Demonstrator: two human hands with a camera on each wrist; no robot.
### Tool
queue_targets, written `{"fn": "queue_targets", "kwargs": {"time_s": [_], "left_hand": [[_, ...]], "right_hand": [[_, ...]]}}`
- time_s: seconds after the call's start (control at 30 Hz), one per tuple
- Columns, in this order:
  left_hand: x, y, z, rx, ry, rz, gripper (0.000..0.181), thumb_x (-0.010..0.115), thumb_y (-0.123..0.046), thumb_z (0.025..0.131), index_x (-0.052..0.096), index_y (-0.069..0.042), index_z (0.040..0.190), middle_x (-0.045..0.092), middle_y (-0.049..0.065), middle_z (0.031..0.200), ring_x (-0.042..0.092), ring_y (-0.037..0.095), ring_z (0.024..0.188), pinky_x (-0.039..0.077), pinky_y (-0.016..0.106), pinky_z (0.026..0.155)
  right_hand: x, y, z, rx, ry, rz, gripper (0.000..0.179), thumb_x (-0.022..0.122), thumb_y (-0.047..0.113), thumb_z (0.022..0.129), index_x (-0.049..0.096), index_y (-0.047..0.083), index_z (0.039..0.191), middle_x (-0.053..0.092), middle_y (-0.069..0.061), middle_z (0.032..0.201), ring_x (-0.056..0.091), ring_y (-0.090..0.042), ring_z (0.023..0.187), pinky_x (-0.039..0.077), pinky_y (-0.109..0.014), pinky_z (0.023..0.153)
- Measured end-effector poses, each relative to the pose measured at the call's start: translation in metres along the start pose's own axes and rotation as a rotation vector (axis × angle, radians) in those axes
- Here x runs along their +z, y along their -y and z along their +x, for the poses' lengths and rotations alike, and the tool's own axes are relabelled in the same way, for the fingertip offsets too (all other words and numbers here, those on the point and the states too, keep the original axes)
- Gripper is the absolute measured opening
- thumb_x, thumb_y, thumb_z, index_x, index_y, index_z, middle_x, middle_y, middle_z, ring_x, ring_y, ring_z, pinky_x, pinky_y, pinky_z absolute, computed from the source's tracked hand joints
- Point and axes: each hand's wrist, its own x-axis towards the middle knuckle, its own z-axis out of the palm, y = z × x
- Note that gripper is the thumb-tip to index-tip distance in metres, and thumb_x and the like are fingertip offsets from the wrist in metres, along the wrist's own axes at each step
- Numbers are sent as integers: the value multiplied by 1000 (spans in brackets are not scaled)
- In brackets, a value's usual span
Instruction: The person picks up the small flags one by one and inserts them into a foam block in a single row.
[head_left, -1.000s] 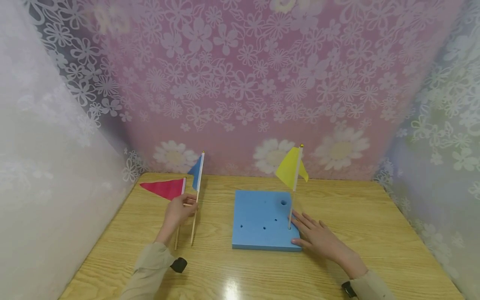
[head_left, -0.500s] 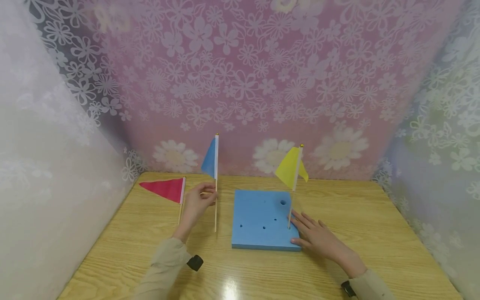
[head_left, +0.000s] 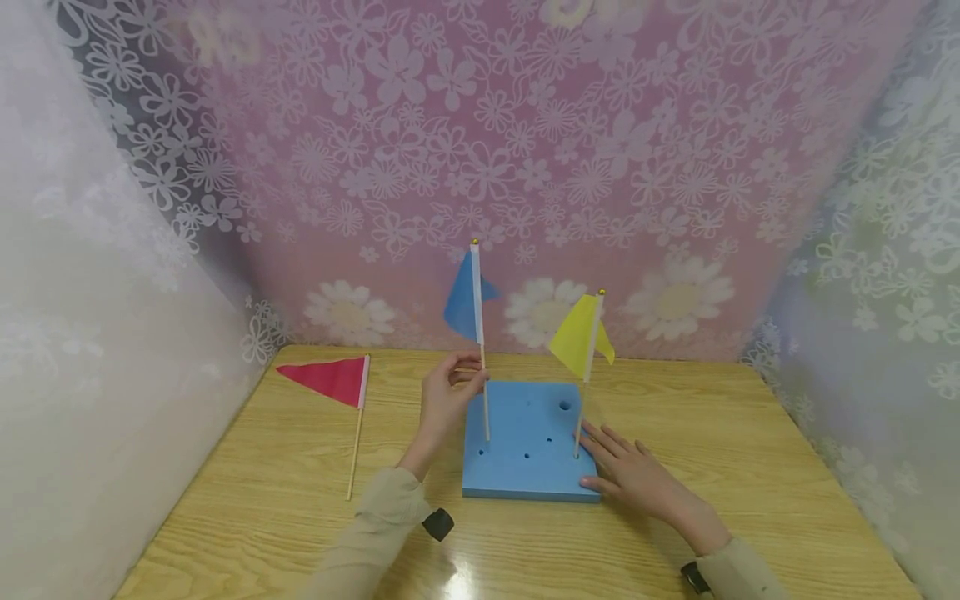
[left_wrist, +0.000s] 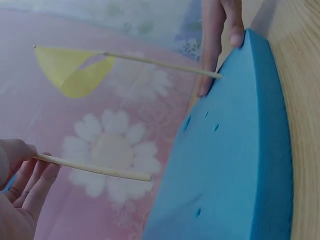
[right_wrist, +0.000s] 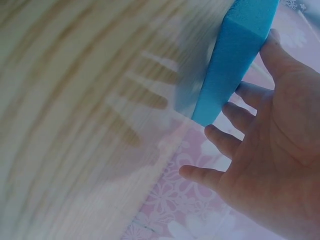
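Note:
My left hand point(head_left: 447, 398) pinches the stick of a blue flag point(head_left: 465, 300) and holds it nearly upright over the left part of a blue foam block point(head_left: 510, 479). In the left wrist view the stick's lower end point(left_wrist: 142, 177) hangs in the air, apart from the block. My right hand point(head_left: 637, 475) rests with straight, spread fingers on the block's right edge. Close to those fingers a yellow flag point(head_left: 576, 337) stands in a hole near the block's right side. From the right wrist view, the fingers lie along the block's side point(right_wrist: 225, 65).
A red flag point(head_left: 330, 382) lies on the wooden table point(head_left: 300, 467) at the left. Several holes, one larger hole point(head_left: 565, 406) among them, dot the block's top. Flowered curtain-like walls point(head_left: 480, 167) enclose the table's back and sides.
My left hand has lifted the blue flag from beside the red one and carried it right, to above the block. The right hand and the yellow flag have stayed in place.

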Motion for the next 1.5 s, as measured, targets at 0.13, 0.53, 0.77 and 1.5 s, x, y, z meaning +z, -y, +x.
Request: {"fn": "queue_targets", "kwargs": {"time_s": [0.13, 0.53, 0.77, 1.5], "left_hand": [[19, -1, -2, 67, 1, -19, 28, 70, 5, 92, 63, 11, 119, 67, 30, 109, 69, 49, 94, 63, 42, 76], [48, -20, -23, 54, 35, -50, 23, 69, 8, 92, 62, 13, 113, 68, 29, 105, 69, 48, 92, 63, 38, 74], [53, -8, -29, 26, 39, -67, 21, 69, 8, 92, 64, 9, 113, 68, 25, 104, 68, 47, 92, 62, 45, 74], [56, -5, -43, 15, 120, 54, 19, 69, 4, 94, 64, 8, 111, 70, 25, 106, 71, 42, 95, 63, 37, 78]], "right_hand": [[0, 0, 0, -2, -5, -7, 74, 58, 51, 100, 37, 9, 157, 30, -16, 164, 32, -48, 145, 29, -81, 103], [-4, 4, 0, -1, 7, -10, 73, 57, 51, 100, 39, 8, 156, 31, -17, 163, 33, -48, 145, 30, -81, 102], [-3, 4, 0, 0, -9, -23, 72, 58, 50, 100, 41, 8, 155, 32, -16, 163, 35, -48, 144, 31, -81, 101], [-1, 2, 0, 1, -7, -36, 72, 57, 51, 100, 40, 10, 156, 33, -16, 163, 37, -46, 144, 33, -79, 101]]}}
